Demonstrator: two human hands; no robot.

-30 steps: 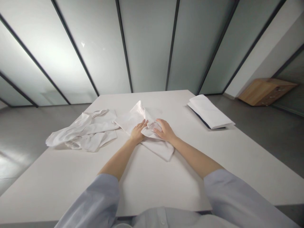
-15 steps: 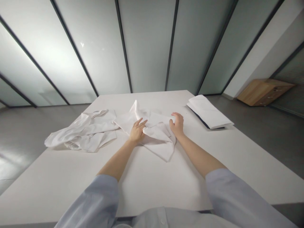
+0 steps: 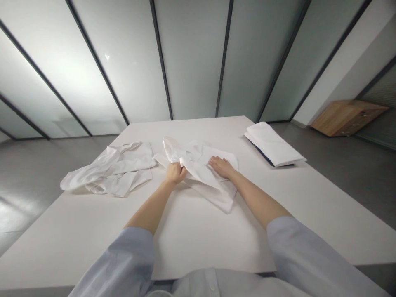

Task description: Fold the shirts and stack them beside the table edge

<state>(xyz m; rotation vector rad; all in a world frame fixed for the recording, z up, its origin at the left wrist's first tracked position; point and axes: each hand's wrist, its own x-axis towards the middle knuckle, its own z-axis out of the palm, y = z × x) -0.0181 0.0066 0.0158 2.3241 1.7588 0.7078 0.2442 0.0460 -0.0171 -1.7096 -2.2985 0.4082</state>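
Observation:
A crumpled white cloth (image 3: 213,183) lies on the white table in front of me, one corner pointing toward me. My left hand (image 3: 175,172) is closed on its left side, and a fold of the fabric sticks up beside the thumb. On the right part of the same cloth, my right hand (image 3: 222,167) rests palm down with its fingers stretched out. Whether the cloth is a shirt or another garment, I cannot tell.
To the left, a rumpled white garment (image 3: 114,169) hangs slightly over the edge of the table (image 3: 198,239). Folded white fabric with a dark layer beneath (image 3: 275,144) lies at the right edge. A wooden cabinet (image 3: 346,118) stands beyond, near frosted glass panels (image 3: 192,62).
My left hand has closed on the white cloth. My right hand has moved left and come down flat on it. The cloth's near corner has shifted right, and its raised peak has dropped leftward.

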